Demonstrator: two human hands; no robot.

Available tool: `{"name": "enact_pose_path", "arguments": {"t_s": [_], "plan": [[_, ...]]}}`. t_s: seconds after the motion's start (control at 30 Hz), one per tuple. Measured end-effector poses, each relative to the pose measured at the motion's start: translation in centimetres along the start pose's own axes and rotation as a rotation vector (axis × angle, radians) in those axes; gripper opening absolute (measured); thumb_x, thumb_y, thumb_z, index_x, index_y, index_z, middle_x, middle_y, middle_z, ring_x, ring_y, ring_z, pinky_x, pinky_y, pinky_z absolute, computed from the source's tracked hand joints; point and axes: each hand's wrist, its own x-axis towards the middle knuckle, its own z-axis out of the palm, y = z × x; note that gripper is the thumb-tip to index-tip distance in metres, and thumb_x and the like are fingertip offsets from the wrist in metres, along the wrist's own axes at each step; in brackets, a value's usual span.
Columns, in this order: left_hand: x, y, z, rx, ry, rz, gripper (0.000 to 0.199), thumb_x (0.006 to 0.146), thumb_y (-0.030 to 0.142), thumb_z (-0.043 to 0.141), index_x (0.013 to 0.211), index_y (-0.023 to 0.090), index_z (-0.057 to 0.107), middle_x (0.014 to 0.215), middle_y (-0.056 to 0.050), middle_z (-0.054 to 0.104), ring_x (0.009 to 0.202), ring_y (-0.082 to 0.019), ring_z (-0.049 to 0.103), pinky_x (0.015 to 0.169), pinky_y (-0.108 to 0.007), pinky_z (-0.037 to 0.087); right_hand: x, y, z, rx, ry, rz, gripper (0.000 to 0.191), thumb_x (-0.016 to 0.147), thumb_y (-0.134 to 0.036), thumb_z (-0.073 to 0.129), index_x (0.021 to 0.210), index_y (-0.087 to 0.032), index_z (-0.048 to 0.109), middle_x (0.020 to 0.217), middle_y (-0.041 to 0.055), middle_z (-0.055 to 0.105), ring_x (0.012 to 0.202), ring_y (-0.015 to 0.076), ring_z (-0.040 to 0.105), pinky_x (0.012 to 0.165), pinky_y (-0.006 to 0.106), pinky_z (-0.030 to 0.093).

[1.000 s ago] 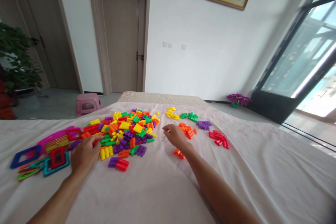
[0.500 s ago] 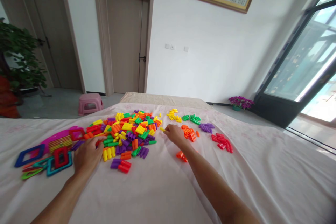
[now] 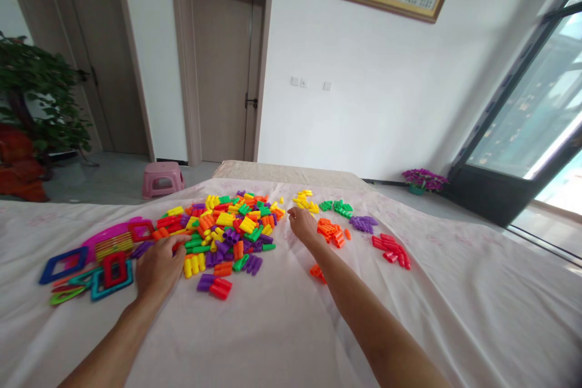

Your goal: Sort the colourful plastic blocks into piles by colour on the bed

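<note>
A loose pile of plastic tube-shaped building blocks (image 3: 227, 227) in red, orange, yellow, green and purple lies on the cloth. At its left edge is my left hand (image 3: 160, 264), fingers curled, with a bit of red block (image 3: 175, 247) showing between thumb and forefinger. My right hand (image 3: 302, 225) is just right of the pile, its fingertips pinched together; what they hold is hidden. Close beyond it lies a small group of yellow blocks (image 3: 305, 201). Orange blocks (image 3: 331, 231) lie right beside that wrist, and more orange ones (image 3: 318, 274) are partly behind the forearm.
Farther right are separate groups of green blocks (image 3: 341, 208), purple blocks (image 3: 364, 224) and red blocks (image 3: 391, 250). Flat magnetic frames (image 3: 111, 282) and a pink piece (image 3: 102, 239) lie left of my left hand. A pale cloth (image 3: 282, 339) covers the table; a pink stool (image 3: 163, 180) stands behind.
My right hand has moved slightly away from me, toward the yellow group; the yellow block that stuck out of its fingers no longer shows. My left hand stays at the pile. The view has shifted slightly.
</note>
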Motion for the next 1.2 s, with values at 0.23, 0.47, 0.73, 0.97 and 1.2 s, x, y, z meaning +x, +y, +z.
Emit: {"name": "enact_pose_path", "arguments": {"t_s": [0.23, 0.47, 0.73, 0.97, 1.2], "plan": [[0.0, 0.1, -0.2, -0.017, -0.005, -0.004, 0.042, 0.098, 0.03, 0.044, 0.12, 0.026, 0.079, 0.133, -0.008, 0.075, 0.118, -0.031, 0.069, 0.098, -0.043, 0.05, 1.7, -3.1, 1.6, -0.07, -0.089, -0.108, 0.049, 0.102, -0.013, 0.041, 0.144, -0.025, 0.064, 0.14, 0.0113, 0.071, 0.126, 0.0237, 0.067, 0.094, 0.031, 0.051], [0.0, 0.1, -0.1, -0.027, -0.011, -0.003, 0.043, 0.098, 0.03, 0.043, 0.121, 0.026, 0.079, 0.133, -0.009, 0.075, 0.119, -0.032, 0.068, 0.099, -0.045, 0.05, 1.4, -3.6, 1.3, -0.079, -0.053, -0.134, 0.045, 0.102, -0.014, 0.045, 0.139, -0.026, 0.068, 0.139, 0.0105, 0.071, 0.126, 0.0243, 0.067, 0.094, 0.031, 0.05], [-0.1, 0.2, -0.3, -0.017, -0.017, 0.002, 0.043, 0.099, 0.031, 0.044, 0.121, 0.026, 0.08, 0.131, -0.01, 0.076, 0.116, -0.031, 0.069, 0.096, -0.043, 0.05, -1.8, 1.2, -3.8, 0.11, 0.002, -0.064, 0.038, 0.096, -0.027, 0.06, 0.133, -0.026, 0.073, 0.131, 0.0047, 0.076, 0.118, 0.0233, 0.07, 0.085, 0.027, 0.047], [0.0, 0.3, -0.4, -0.017, -0.021, -0.001, 0.044, 0.099, 0.032, 0.043, 0.121, 0.025, 0.08, 0.128, -0.01, 0.077, 0.115, -0.032, 0.069, 0.095, -0.043, 0.05, -5.8, 4.1, -5.4, -0.1, 0.015, -0.006, 0.04, 0.098, -0.025, 0.056, 0.134, -0.024, 0.075, 0.13, 0.0098, 0.077, 0.13, 0.0299, 0.063, 0.101, 0.037, 0.045], [0.0, 0.0, -0.1, -0.039, -0.019, 0.01, 0.043, 0.098, 0.031, 0.044, 0.12, 0.025, 0.08, 0.13, -0.011, 0.076, 0.117, -0.033, 0.069, 0.098, -0.046, 0.049, -6.1, -0.2, -2.6, -0.011, -0.006, -0.163, 0.045, 0.099, -0.02, 0.055, 0.14, -0.022, 0.071, 0.133, 0.0096, 0.075, 0.129, 0.0279, 0.063, 0.102, 0.035, 0.048]]}}
